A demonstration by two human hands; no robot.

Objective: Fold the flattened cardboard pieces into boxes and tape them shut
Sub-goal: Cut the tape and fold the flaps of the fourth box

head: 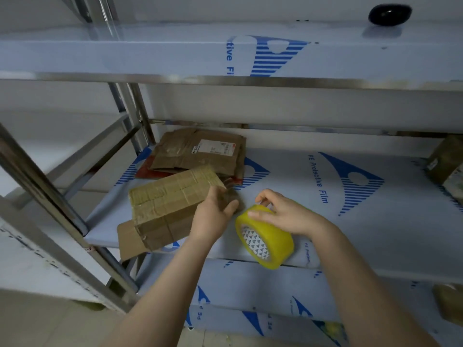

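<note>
A folded brown cardboard box [170, 206], much taped, lies on the middle shelf [363, 221] with one flap open at its front left corner. My left hand [213, 216] grips the box's right end, thumb on top. My right hand [283, 214] holds a yellow roll of clear tape [265, 241] from above, just right of the box at the shelf's front edge. A stack of flattened cardboard pieces [200, 152], one with a white label, lies behind the box.
Steel shelf posts [62, 206] stand to the left. The upper shelf [225, 58] overhangs, with a black object [389, 12] on it. Taped boxes [448, 164] sit at the right end of the middle shelf. One more box [451, 304] is on the lower shelf.
</note>
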